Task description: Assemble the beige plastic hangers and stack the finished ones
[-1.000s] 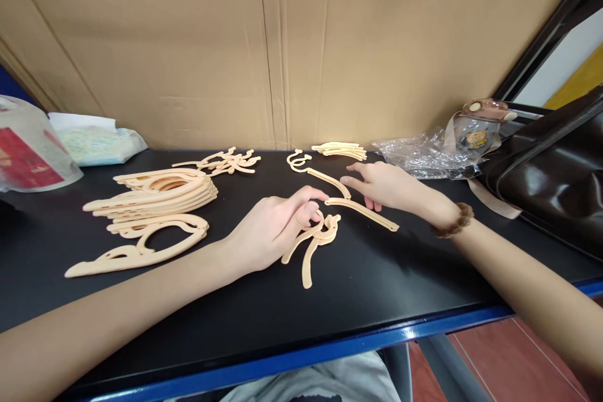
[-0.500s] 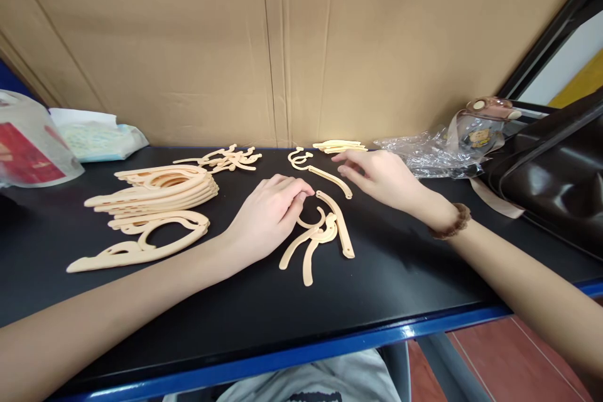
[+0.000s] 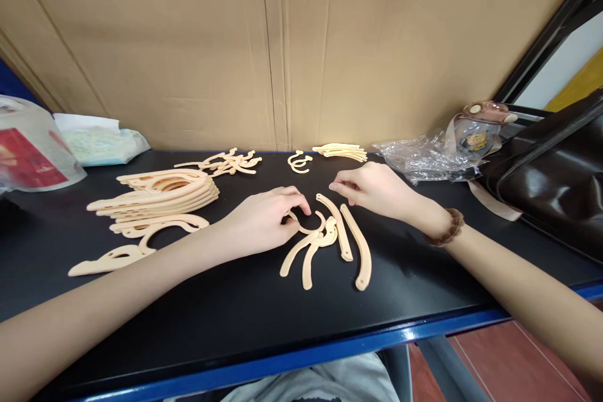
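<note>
My left hand (image 3: pixel 271 218) hovers low over the table with its thumb and forefinger apart around the end of a curved hook piece (image 3: pixel 321 226); contact with it is not clear. That beige hook piece lies with two short curved legs (image 3: pixel 308 264) pointing towards me. To its right, two slim arched strips (image 3: pixel 360 251) lie side by side, a hole at their ends. Past their far ends is my right hand (image 3: pixel 372 188), fingers loosely curled and slightly apart from the thumb, nothing visible in them. A brown band circles that wrist.
Folded beige hangers (image 3: pixel 164 191) are stacked at left. Loose hook pieces (image 3: pixel 233 162), two small hooks (image 3: pixel 299 162) and a strip pile (image 3: pixel 340 151) line the cardboard wall (image 3: pixel 188 44). Crinkled plastic (image 3: pixel 409 157), a bottle (image 3: pixel 480 132) and a dark bag (image 3: pixel 551 169) stand right; tissues (image 3: pixel 101 141) left.
One arched strip has gone from beside the small hooks to the near side, next to the other strip. My right hand has drawn slightly nearer; my left thumb and forefinger have parted.
</note>
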Tool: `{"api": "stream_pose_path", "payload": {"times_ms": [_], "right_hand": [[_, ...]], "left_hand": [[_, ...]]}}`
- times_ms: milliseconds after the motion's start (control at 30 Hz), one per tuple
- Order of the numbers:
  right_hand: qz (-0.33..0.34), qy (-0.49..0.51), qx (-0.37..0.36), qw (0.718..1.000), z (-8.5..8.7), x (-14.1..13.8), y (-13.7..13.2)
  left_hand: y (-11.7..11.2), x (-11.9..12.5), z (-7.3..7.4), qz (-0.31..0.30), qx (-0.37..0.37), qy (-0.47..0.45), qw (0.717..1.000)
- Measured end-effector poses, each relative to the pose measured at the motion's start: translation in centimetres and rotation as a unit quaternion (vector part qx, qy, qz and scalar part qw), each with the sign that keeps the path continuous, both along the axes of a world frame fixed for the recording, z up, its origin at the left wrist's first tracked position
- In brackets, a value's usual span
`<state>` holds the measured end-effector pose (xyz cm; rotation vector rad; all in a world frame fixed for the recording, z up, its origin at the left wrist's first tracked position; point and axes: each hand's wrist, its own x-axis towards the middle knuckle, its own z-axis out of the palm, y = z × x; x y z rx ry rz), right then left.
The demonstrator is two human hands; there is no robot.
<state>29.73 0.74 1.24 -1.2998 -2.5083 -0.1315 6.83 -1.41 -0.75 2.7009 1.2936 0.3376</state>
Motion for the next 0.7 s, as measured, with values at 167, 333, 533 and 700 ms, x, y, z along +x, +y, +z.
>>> {"api": "stream_pose_path", "payload": {"times_ms": [167, 333, 533, 700], "right_hand": [[0.017, 0.007, -0.057, 0.998, -0.4, -0.3, 0.0], [0.021, 0.02, 0.001, 1.0, -0.4, -0.4, -0.3], [0.06, 0.065, 0.054, 0.995, -0.2, -0.7, -1.2], [0.083, 0.099, 0.002, 0.992, -0.1, -1.4, -2.1]], "left_hand": [[-0.3, 0.3, -0.2, -0.027, 0.112, 0.075, 0.991], [-0.1, 0.3, -0.7, -0.023, 0.147, 0.093, 0.985], [-0.6, 0.5, -0.5, 0.021, 0.127, -0.066, 0.989], [-1.5, 1.0, -0.1, 0.0, 0.147, -0.118, 0.982]]}}
